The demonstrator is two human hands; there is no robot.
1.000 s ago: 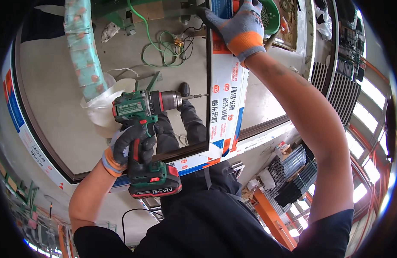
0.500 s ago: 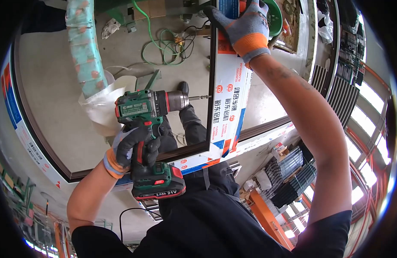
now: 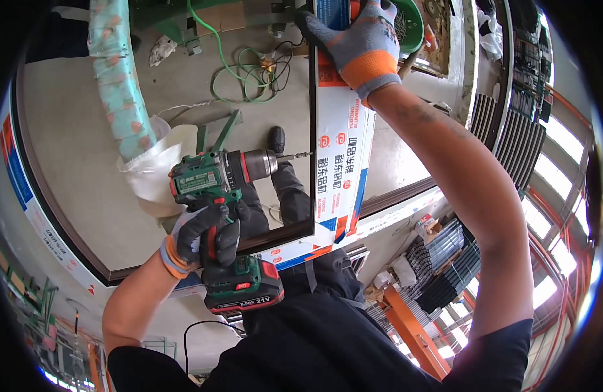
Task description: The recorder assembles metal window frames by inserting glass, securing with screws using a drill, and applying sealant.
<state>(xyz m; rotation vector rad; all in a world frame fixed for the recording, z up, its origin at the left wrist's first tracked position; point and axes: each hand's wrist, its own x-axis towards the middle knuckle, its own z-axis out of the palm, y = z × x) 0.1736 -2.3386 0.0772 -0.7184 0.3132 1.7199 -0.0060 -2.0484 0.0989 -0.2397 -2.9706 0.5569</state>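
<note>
My left hand (image 3: 203, 235), in a grey and orange glove, grips the handle of a green cordless drill (image 3: 220, 179) with a red and black battery. The drill lies level, and the tip of its bit (image 3: 300, 155) touches the dark inner edge of an upright frame bar (image 3: 337, 150) wrapped in white, blue and orange printed film. My right hand (image 3: 360, 42), gloved the same way, clasps that upright bar near its top. A lower frame bar (image 3: 203, 255) meets the upright at a corner below the drill.
A green cable coil (image 3: 249, 68) and a white bag (image 3: 161, 170) lie on the concrete floor inside the frame. A long roll in pale green wrap (image 3: 115, 78) leans at the left. Stacked dark profiles (image 3: 445, 261) and orange racks stand at the right.
The drill has moved slightly right, bringing the bit to the upright bar. My right hand keeps its hold near the top of the bar.
</note>
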